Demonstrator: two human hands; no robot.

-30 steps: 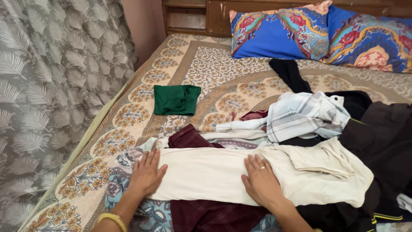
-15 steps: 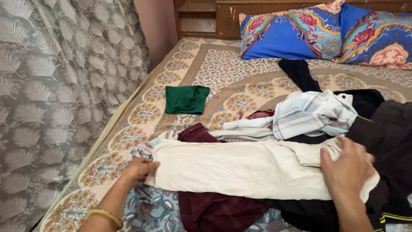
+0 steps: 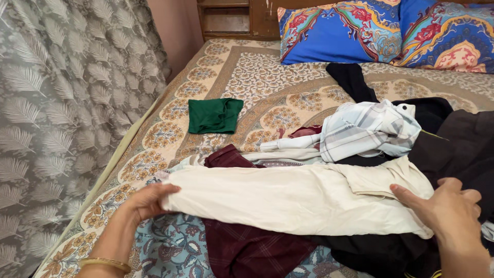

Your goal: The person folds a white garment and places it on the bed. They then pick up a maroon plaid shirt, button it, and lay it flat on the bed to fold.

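The left hand [image 3: 145, 202] gripped the left end of a cream garment [image 3: 288, 198], fingers curled over the fabric edge and thumb underneath, with a gold bangle [image 3: 105, 263] on the wrist at the bottom of the view. The right hand [image 3: 453, 213] held the opposite end, thumb laid along the lower right corner of the cloth and the fingers bent behind it. The cream garment stretched flat between the two hands, folded lengthwise into a long band, across the near part of the bed [image 3: 247, 77].

Beneath it lay a maroon checked cloth [image 3: 247, 249], showing both below and above the cream band, and a blue floral fabric [image 3: 175, 247] at the near left. Dark clothing [image 3: 453, 149] was heaped under and beyond the right hand. Just behind the cream garment sat a crumpled pale plaid shirt [image 3: 370, 131], touching the dark heap.

Farther off on the patterned bedspread, well apart from the pile, lay a small folded green garment [image 3: 213, 116]. A black piece [image 3: 350, 80] trailed toward the head of the bed, where two bright blue patterned pillows [image 3: 339, 33] leaned against a wooden headboard [image 3: 231, 20]. A grey curtain with a leaf print [image 3: 62, 103] hung along the left side.
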